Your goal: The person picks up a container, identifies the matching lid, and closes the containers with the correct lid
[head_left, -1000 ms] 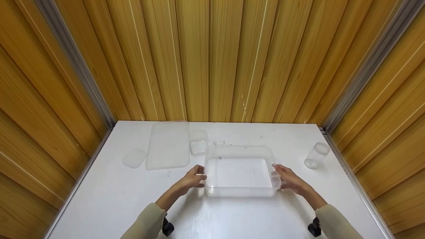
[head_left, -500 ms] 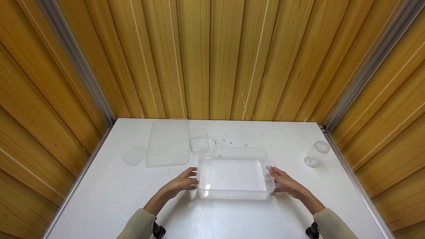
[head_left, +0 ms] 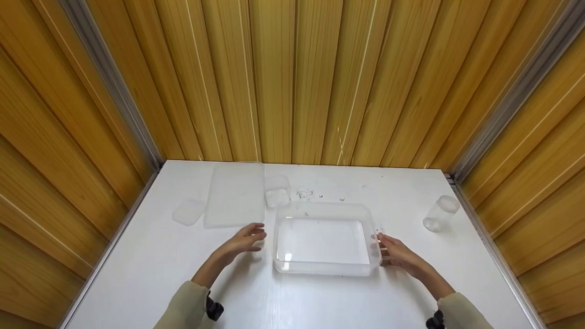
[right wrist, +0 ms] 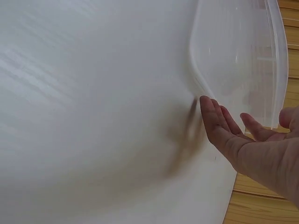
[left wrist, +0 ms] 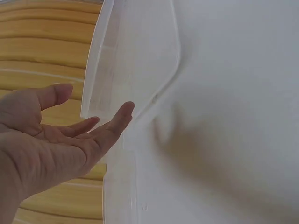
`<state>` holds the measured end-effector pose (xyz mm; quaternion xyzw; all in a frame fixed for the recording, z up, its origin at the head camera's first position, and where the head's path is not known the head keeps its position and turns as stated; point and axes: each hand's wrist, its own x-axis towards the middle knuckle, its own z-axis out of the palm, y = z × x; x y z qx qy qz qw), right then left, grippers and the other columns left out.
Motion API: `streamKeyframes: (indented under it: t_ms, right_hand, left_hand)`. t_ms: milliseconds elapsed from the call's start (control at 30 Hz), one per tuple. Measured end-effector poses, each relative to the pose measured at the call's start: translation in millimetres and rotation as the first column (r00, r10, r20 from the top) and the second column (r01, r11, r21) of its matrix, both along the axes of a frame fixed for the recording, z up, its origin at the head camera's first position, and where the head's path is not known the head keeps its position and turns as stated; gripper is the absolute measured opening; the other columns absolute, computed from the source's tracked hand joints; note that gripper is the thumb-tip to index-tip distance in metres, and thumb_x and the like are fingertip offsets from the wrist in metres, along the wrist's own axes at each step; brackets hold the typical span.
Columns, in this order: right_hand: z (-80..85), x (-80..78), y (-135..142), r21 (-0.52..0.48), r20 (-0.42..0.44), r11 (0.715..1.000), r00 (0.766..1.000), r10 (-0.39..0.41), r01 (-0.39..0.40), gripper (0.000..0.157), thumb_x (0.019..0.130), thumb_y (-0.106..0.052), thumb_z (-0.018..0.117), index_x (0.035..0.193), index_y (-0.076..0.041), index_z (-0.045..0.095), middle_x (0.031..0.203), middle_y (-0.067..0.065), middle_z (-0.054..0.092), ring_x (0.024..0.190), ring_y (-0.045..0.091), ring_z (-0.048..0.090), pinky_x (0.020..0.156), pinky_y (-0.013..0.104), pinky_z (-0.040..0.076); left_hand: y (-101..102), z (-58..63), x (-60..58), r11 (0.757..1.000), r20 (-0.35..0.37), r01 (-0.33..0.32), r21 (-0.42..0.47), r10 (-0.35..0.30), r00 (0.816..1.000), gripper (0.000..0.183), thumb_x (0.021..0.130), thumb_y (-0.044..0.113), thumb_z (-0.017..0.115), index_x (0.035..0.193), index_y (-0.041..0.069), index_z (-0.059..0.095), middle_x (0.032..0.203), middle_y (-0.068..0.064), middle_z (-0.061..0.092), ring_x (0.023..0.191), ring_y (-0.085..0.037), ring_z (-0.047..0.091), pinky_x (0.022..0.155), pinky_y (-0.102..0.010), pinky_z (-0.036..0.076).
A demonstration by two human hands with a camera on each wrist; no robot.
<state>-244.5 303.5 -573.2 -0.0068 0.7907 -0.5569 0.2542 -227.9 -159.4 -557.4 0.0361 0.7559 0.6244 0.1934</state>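
Note:
A large clear plastic container [head_left: 322, 268] stands on the white table in the middle of the head view, its wide mouth facing up. My left hand [head_left: 240, 242] is a short way off its left end, fingers spread and holding nothing. In the left wrist view, the same hand [left wrist: 60, 135] has its thumb apart from the loosely extended fingers. My right hand [head_left: 402, 256] is at the container's right end. In the right wrist view, the right hand's fingers [right wrist: 219, 116] lie nearly straight against the container's lower side, with the thumb up by the rim.
A flat translucent lid [head_left: 235, 194] lies at the back left, with a small clear container [head_left: 277, 192] beside it. Further left is a small lid [head_left: 188, 212]. A clear jar [head_left: 441, 213] is near the right edge. Wood-patterned walls enclose the table [head_left: 137, 274] on three sides.
The large container shifted left and slightly nearer between the first two frames. Since then my left hand has come off its left end and moved left; my right hand stays at the right end.

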Motion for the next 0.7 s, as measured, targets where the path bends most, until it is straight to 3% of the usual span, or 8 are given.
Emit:
streamKeyframes:
  t_ms: [100,167,300,367,400,467,600,700]
  right_hand:
    - [-5.3,-0.9,5,-0.020,0.007,1.000,1.000,0.015,-0.014,0.066,0.112,-0.039,0.034,0.153,0.012,0.027,0.136,0.031,0.055,0.111,0.023,0.068,0.090,0.035,0.059]
    - [-7.8,-0.6,7,-0.043,0.013,0.999,1.000,0.028,-0.028,0.068,0.111,-0.040,0.038,0.152,0.013,0.028,0.135,0.030,0.057,0.109,0.020,0.067,0.090,0.033,0.059]
    - [-10.6,-0.5,14,-0.091,0.005,0.994,0.999,0.054,-0.053,0.067,0.111,-0.037,0.042,0.151,0.015,0.028,0.134,0.026,0.060,0.109,0.018,0.067,0.092,0.030,0.058]
    - [-11.5,-0.5,15,-0.108,0.004,0.993,0.999,0.045,-0.044,0.065,0.111,-0.033,0.044,0.151,0.016,0.028,0.132,0.024,0.063,0.108,0.017,0.067,0.091,0.029,0.058]
    - [-11.5,-0.5,15,-0.112,0.005,0.993,0.999,0.037,-0.036,0.065,0.111,-0.033,0.044,0.151,0.016,0.028,0.132,0.023,0.063,0.107,0.016,0.067,0.090,0.028,0.058]
    - [-11.7,-0.3,14,-0.112,0.009,0.994,1.000,0.014,-0.013,0.065,0.111,-0.033,0.043,0.152,0.015,0.027,0.133,0.023,0.063,0.107,0.016,0.067,0.089,0.028,0.058]
    - [-10.1,-0.2,7,-0.103,0.009,0.994,1.000,-0.027,0.028,0.070,0.111,-0.040,0.038,0.155,0.014,0.022,0.146,0.034,0.050,0.120,0.027,0.065,0.097,0.035,0.057]
    - [-8.5,-0.1,-1,-0.108,0.003,0.992,0.998,-0.065,0.065,0.075,0.111,-0.046,0.035,0.157,0.012,0.019,0.153,0.036,0.040,0.135,0.040,0.055,0.109,0.045,0.051]
  left_hand:
    - [-21,-4.0,-14.6,0.980,-0.054,-0.191,-0.055,0.188,0.981,0.048,0.103,0.010,0.054,0.142,-0.014,0.042,0.139,-0.035,0.049,0.127,-0.047,0.054,0.100,-0.050,0.056]
    - [-37,-5.3,-24.4,0.933,-0.116,-0.341,-0.111,0.329,0.937,0.042,0.101,0.006,0.054,0.137,-0.014,0.048,0.132,-0.032,0.055,0.117,-0.042,0.060,0.091,-0.043,0.060]
    - [-69,-6.9,-41.2,0.765,-0.267,-0.585,-0.268,0.524,0.808,0.037,0.098,0.005,0.052,0.131,-0.012,0.054,0.126,-0.031,0.059,0.112,-0.040,0.060,0.087,-0.041,0.055]
    - [-82,-8.4,-45.1,0.691,-0.294,-0.634,-0.347,0.562,0.773,0.040,0.098,0.008,0.051,0.133,-0.011,0.053,0.128,-0.033,0.057,0.117,-0.045,0.057,0.094,-0.048,0.051]
    - [-86,-8.9,-45.7,0.666,-0.290,-0.640,-0.382,0.571,0.768,0.042,0.098,0.010,0.050,0.134,-0.011,0.051,0.131,-0.034,0.054,0.122,-0.047,0.054,0.098,-0.052,0.049]
    - [-93,-11.0,-45.4,0.651,-0.254,-0.622,-0.436,0.574,0.779,0.047,0.098,0.014,0.049,0.137,-0.013,0.046,0.135,-0.036,0.050,0.128,-0.052,0.048,0.103,-0.060,0.045]
    - [-97,-15.3,-43.4,0.673,-0.164,-0.531,-0.515,0.531,0.831,0.057,0.098,0.020,0.048,0.139,-0.018,0.038,0.139,-0.040,0.042,0.133,-0.058,0.039,0.106,-0.066,0.042]
    - [-94,-18.1,-43.7,0.687,-0.134,-0.480,-0.545,0.494,0.859,0.061,0.099,0.023,0.049,0.138,-0.021,0.036,0.139,-0.043,0.039,0.133,-0.059,0.037,0.106,-0.066,0.042]
